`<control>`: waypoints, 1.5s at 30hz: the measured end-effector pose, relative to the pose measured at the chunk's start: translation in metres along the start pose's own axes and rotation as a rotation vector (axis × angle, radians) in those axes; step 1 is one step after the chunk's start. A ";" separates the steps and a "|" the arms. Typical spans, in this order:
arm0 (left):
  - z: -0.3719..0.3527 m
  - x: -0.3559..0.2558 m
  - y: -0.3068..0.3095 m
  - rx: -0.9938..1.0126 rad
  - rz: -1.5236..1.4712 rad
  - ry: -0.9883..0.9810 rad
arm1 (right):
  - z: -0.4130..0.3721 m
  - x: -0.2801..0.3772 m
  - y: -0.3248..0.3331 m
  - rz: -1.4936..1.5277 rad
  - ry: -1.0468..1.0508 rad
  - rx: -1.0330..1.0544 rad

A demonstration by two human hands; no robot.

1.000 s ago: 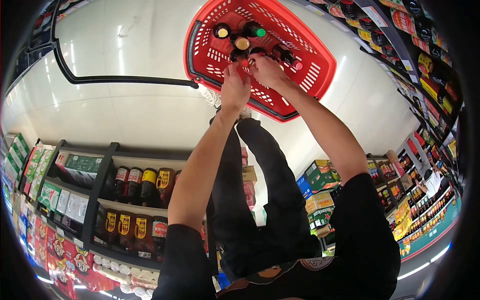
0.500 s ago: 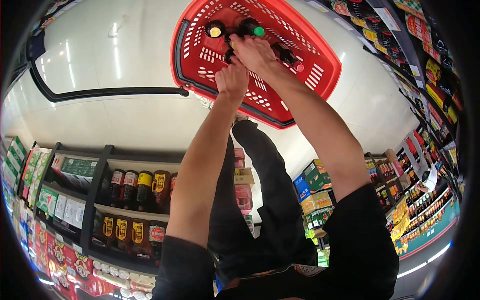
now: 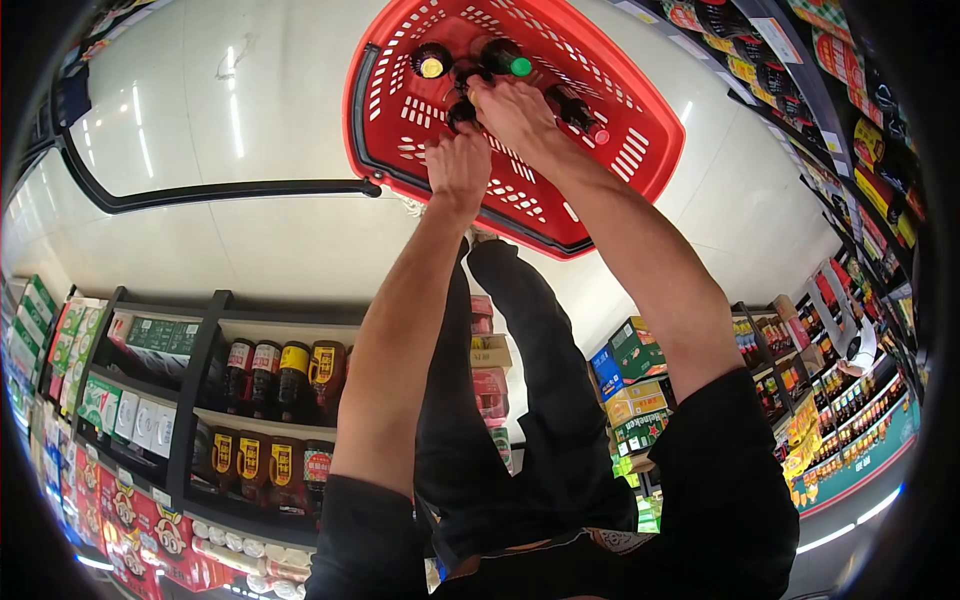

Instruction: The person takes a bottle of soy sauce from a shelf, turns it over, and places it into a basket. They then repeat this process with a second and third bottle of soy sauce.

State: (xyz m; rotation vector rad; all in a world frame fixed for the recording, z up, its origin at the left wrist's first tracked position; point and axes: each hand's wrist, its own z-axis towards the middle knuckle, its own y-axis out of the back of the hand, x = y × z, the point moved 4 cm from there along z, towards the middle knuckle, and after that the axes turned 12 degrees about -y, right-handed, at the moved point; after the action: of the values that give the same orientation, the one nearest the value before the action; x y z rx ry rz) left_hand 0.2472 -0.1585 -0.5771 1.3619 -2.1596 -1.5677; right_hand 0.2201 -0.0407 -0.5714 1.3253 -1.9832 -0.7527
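A red shopping basket (image 3: 640,170) with slotted walls holds several dark bottles. My right hand (image 3: 515,115) reaches in with its fingers closed round the top of a dark bottle (image 3: 467,72). Just left of it, my left hand (image 3: 460,165) has curled fingers at another dark bottle (image 3: 460,112), whose lower part is hidden. A yellow-capped bottle (image 3: 431,60) stands at the basket's far left, a green-capped bottle (image 3: 503,55) beside it. To the right, a bottle with a red cap (image 3: 577,112) leans over.
The basket's long black handle (image 3: 230,187) stretches left above the pale floor (image 3: 180,100). Shelves with sauce bottles (image 3: 265,375) are at lower left, stacked cartons (image 3: 635,400) behind my legs. Another shelf (image 3: 800,50) runs along the right, where a person (image 3: 860,350) stands farther off.
My left hand has shifted slightly left and down, a little apart from my right hand. My right hand stays at the bottle top.
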 end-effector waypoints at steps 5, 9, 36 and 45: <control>0.001 0.002 -0.002 -0.004 0.034 -0.011 | 0.001 -0.002 0.002 -0.004 -0.034 -0.010; -0.005 -0.001 -0.006 -0.002 0.151 -0.106 | -0.003 -0.003 -0.002 -0.050 0.009 0.001; 0.001 -0.012 0.004 -0.062 0.089 -0.114 | -0.061 -0.031 0.039 0.149 -0.056 -0.325; 0.000 -0.015 0.008 0.028 0.064 -0.076 | -0.106 -0.066 0.035 0.352 -0.182 -0.203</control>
State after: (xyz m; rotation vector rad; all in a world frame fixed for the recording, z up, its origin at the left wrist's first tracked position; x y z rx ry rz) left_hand 0.2512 -0.1470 -0.5653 1.2473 -2.2535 -1.5971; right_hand 0.2996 0.0210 -0.4898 0.7854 -2.1386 -0.8976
